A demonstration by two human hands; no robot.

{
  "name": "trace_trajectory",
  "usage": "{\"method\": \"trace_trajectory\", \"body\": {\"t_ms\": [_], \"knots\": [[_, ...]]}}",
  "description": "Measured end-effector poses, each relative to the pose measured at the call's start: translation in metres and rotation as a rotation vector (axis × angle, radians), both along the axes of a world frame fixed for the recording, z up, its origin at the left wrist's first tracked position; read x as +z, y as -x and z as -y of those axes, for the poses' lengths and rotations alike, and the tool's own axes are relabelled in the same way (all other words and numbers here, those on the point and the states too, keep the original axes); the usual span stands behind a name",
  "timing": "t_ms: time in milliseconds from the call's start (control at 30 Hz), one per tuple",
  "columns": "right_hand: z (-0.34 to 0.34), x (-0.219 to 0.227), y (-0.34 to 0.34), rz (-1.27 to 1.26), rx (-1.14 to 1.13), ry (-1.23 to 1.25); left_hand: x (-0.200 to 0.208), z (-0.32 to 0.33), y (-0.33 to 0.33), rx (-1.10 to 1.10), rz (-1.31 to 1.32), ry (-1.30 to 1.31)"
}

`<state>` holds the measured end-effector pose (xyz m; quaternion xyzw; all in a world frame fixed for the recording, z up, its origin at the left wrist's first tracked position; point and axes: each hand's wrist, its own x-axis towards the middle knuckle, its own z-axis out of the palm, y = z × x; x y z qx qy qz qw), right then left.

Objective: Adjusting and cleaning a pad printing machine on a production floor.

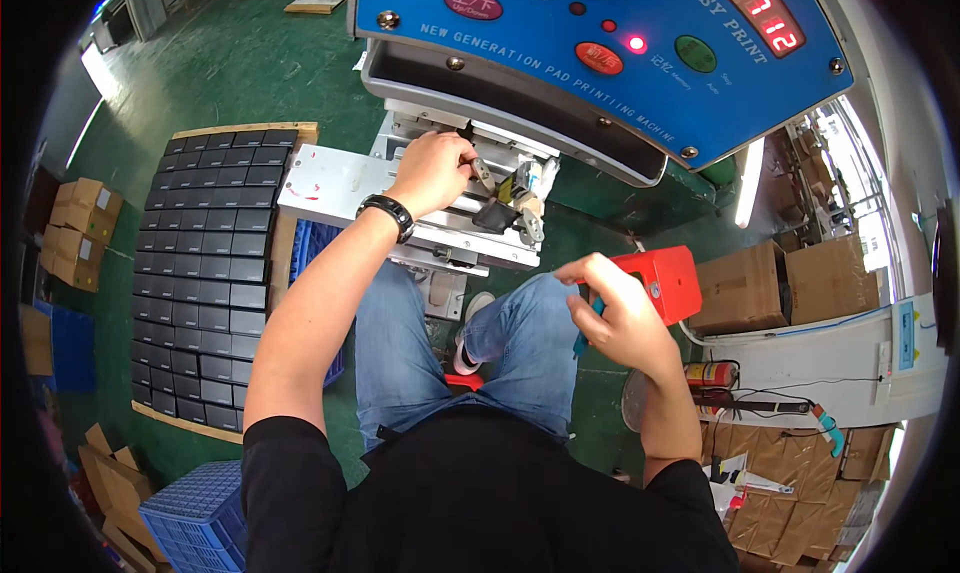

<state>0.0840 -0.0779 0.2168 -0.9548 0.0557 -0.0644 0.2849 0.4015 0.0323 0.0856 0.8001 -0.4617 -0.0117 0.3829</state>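
Note:
My left hand (pixel 437 168), with a black band on its wrist, reaches onto the metal bed of a pad printing machine (pixel 455 208). Its thumb and fingertips close on a small grey metal lever (pixel 483 177) on the fixture. Beside those fingers sits a black block-like part (pixel 494 216) with a second grey lever (pixel 529 227) at its right. Above my right knee, my right hand (pixel 625 318) is closed around a slim teal object (pixel 590 325); the palm hides most of it, so its kind is unclear. Just past that hand is a red box (pixel 668 278) with a round silver fitting.
Overhanging the bed is the machine's blue control panel (pixel 600 48) with lit buttons. On the left, rows of black boxes (pixel 205 243) cover a pallet, near a blue crate (pixel 200 513). Brown cartons (pixel 740 283) and a fire extinguisher (pixel 711 374) stand on the right.

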Motion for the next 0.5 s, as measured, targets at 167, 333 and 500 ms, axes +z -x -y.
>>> {"method": "trace_trajectory", "body": {"t_ms": [167,333,500], "knots": [[-0.007,0.002,0.017,-0.055,-0.079,-0.17,0.009,-0.009,0.0,-0.096,-0.048,0.086],[-0.033,0.058,0.019,0.097,0.235,-0.266,0.007,-0.006,-0.009,-0.183,0.031,0.007],[-0.058,0.098,0.01,0.437,0.621,0.058,-0.003,-0.006,-0.013,-0.161,0.047,-0.043]]}}
